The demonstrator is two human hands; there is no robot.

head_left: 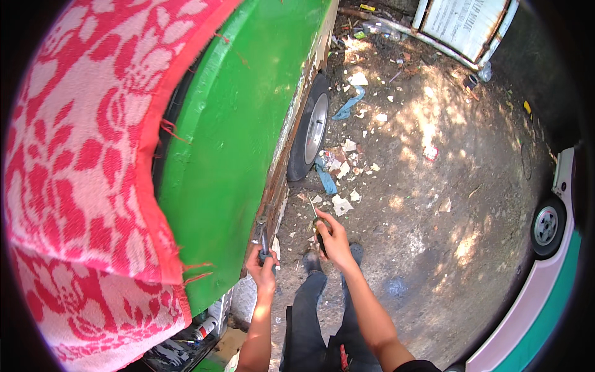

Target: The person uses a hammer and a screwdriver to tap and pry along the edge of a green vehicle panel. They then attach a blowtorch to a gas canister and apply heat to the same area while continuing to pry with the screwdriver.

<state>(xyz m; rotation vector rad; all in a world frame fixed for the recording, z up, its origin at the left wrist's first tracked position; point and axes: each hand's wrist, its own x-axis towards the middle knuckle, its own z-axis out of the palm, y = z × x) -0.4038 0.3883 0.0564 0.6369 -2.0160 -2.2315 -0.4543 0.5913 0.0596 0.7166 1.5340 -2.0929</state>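
Note:
My left hand (263,268) is closed round the handle of a ratchet wrench (264,239). The wrench's metal head lies against the rusty lower edge (268,211) of a green vehicle body (229,149); whether it sits on a bolt is too small to tell. A short way to the right, my right hand (335,243) grips a screwdriver (320,238) with a dark handle. Its thin shaft points up and away, apart from the vehicle.
A red and pink patterned cloth (93,155) drapes over the vehicle's left part. Beyond my hands is its wheel (315,127), with paper scraps (341,204) and blue rags (350,103) on the ground. Another vehicle (527,322) stands right; a white metal frame (455,28) is far off.

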